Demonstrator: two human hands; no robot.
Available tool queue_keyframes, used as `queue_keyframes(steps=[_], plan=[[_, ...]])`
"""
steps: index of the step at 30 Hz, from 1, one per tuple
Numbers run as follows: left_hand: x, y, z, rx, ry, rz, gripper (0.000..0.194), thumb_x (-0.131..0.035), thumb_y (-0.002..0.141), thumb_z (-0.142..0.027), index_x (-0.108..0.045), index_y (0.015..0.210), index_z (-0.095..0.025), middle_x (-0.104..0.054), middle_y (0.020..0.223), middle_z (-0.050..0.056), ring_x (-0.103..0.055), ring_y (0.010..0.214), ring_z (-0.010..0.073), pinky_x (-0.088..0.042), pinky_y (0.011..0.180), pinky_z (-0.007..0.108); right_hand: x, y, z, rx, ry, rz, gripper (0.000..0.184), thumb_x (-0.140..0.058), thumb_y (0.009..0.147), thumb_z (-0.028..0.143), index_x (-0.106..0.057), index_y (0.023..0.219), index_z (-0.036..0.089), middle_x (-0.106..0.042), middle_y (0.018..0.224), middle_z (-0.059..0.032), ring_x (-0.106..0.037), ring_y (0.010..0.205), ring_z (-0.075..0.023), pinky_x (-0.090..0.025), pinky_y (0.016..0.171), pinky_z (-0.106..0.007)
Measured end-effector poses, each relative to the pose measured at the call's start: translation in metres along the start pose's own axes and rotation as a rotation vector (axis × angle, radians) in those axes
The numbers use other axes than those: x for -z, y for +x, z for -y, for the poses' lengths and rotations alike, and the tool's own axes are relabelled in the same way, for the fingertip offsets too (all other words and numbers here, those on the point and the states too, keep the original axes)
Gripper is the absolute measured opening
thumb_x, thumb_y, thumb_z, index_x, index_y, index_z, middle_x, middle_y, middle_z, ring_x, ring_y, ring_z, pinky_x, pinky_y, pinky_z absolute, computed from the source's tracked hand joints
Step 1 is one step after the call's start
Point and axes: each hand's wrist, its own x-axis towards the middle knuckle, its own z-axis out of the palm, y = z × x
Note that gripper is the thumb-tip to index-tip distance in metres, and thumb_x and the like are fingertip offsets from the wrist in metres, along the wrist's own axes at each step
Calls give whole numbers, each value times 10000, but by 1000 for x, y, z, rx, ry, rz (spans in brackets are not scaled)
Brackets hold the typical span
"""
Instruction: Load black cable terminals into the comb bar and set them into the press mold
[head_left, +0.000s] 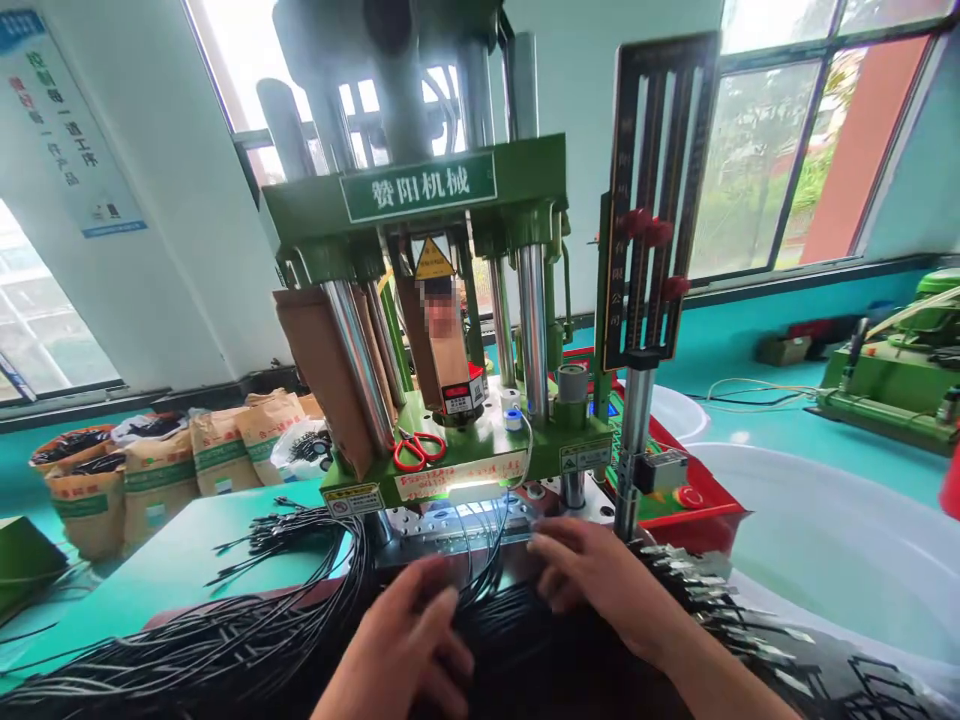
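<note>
In front of me stands a green press machine [525,170] with a lit metal mould [427,528] low in its frame. Several thin black cables [491,560] run out of the mould toward me. My left hand [409,640] is left of these cables, fingers loosely bent and apart, with nothing visible in it. To their right, my right hand [592,580] reaches toward the mould's front edge, its fingers half bent and spread. Whether its fingertips touch the mould I cannot tell. More black cables [517,620] lie in the dark area between my hands.
A large bundle of black cables [225,640] covers the left table [180,540]. Cable ends with pale connectors [705,590] lie at right. Red-handled scissors [418,452] rest on the press. A red control box [697,500] and white tub [810,530] stand right; paper sacks [157,480] stand behind left.
</note>
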Motion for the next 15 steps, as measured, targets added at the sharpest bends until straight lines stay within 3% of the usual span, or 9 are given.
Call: queue_keyframes(steps=[2,4,6,11,15], plan=[[-9,35,-12,-64,-330,-26,436,-527,838,-363,-407,1211,-171,-607,913,74,-660,669,188,-549,534,323,-17,27,9,-39,235,33,103,-548,824,246,-555,868,154,-565,716,5,-631,594,-131,-529,515,-233],[-15,63,-15,-32,-433,31,288,-533,815,-297,-461,1043,-135,-566,831,46,-666,641,184,-553,559,317,-29,42,8,-76,308,88,102,-548,792,201,-510,712,151,-530,687,11,-633,564,-131,-528,507,-236],[-18,81,-12,14,-438,41,201,-519,789,-232,-463,952,-129,-529,757,15,-660,586,174,-551,571,316,-38,48,3,-125,327,122,108,-528,790,194,-491,699,149,-524,686,6,-635,529,-133,-537,512,-258],[-21,88,-6,59,-409,53,264,-493,715,-159,-482,977,-127,-547,754,14,-598,461,119,-518,504,282,-52,51,-5,-208,381,134,70,-537,787,200,-480,789,160,-523,670,23,-633,486,-125,-522,466,-237],[-23,76,-5,11,-381,67,268,-521,742,-261,-507,972,-126,-569,710,23,-575,457,121,-448,425,230,-59,49,-2,-194,380,171,88,-572,761,206,-508,789,152,-541,603,29,-587,397,-117,-360,310,-160]])
